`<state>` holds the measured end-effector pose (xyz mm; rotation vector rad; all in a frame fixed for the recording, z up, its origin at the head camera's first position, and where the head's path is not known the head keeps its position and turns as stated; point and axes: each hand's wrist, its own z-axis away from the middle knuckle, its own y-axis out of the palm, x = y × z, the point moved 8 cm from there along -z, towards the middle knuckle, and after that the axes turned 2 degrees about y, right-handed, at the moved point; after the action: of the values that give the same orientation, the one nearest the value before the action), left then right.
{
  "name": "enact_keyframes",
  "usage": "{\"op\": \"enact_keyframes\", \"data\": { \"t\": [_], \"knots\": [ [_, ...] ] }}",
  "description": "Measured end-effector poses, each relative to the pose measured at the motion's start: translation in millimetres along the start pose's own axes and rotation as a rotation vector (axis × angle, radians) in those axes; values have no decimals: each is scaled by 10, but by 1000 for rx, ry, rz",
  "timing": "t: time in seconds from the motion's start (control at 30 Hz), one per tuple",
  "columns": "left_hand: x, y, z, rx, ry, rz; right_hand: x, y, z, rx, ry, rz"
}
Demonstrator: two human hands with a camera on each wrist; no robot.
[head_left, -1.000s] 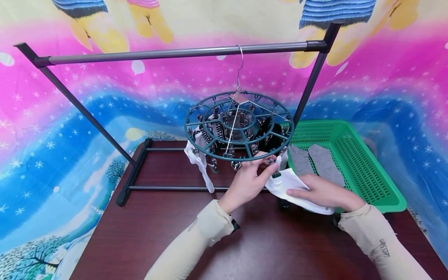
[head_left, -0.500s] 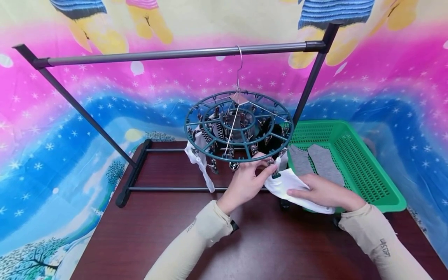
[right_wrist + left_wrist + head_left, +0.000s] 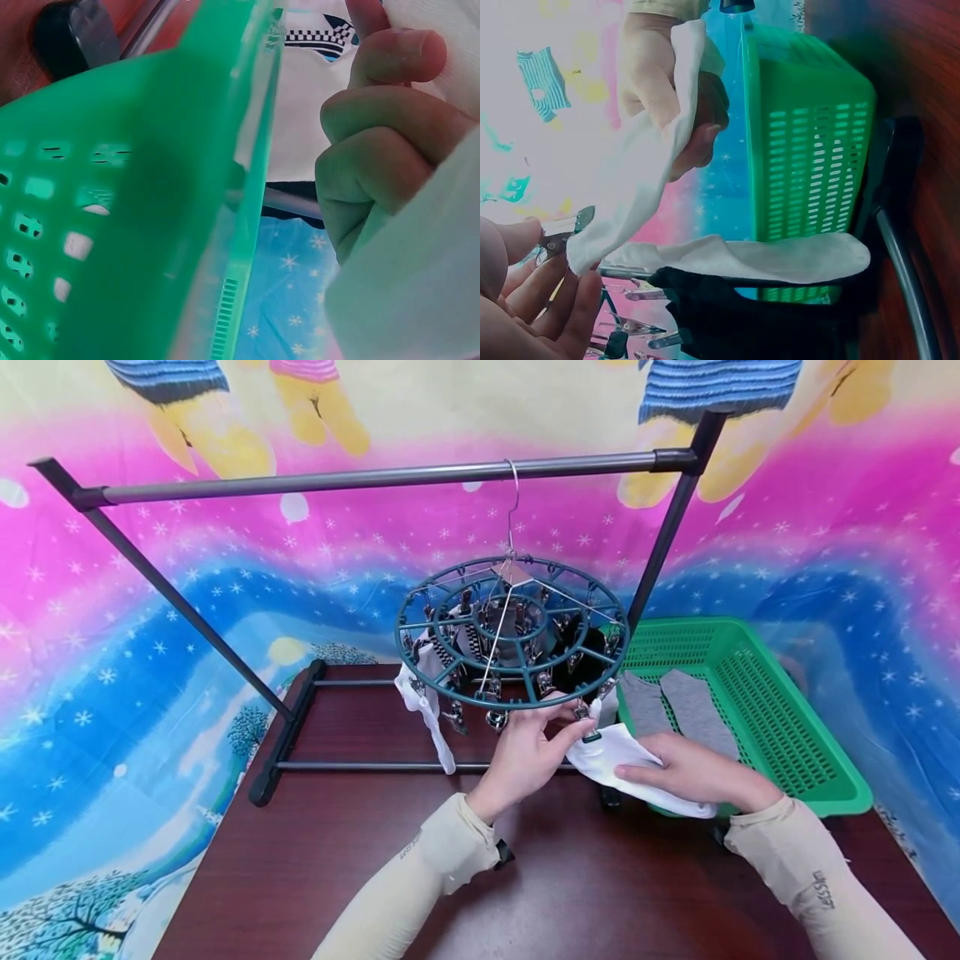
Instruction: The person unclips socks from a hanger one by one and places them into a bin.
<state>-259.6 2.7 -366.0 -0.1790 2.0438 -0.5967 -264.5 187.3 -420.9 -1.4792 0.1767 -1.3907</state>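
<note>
My left hand [image 3: 522,756] pinches a metal clip [image 3: 587,727] below the near right rim of a round green clip hanger [image 3: 517,702]. In the left wrist view, the clip's dark tip [image 3: 585,217] is at the end of a white sock [image 3: 641,176]; whether it bites the cloth I cannot tell. My right hand [image 3: 686,768] grips the same sock along its other part, thumb on top. Just behind, another white sock [image 3: 750,256] and a black sock [image 3: 742,315] hang. In the right wrist view, curled fingers of my right hand [image 3: 390,142] show beside the white cloth.
A black rack's crossbar [image 3: 375,474] bears the hanger by its hook. A white sock [image 3: 433,718] and checked ones hang at its left. The green basket [image 3: 810,718] with grey socks [image 3: 697,710] stands behind my right hand, on the dark red table [image 3: 585,877].
My left hand has shifted very slightly left, and the clip in it has turned a little. My right hand and the sock stay nearly still.
</note>
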Motion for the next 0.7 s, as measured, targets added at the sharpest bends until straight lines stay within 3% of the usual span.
{"op": "enact_keyframes", "data": {
  "t": [0.4,0.7],
  "knots": [
    [-3,-35,35,-55,-23,83,46,9,-19,-30,-90,22],
    [-4,-68,23,-84,7,39,-12,-29,-2,-38,-45,35]
  ]
}}
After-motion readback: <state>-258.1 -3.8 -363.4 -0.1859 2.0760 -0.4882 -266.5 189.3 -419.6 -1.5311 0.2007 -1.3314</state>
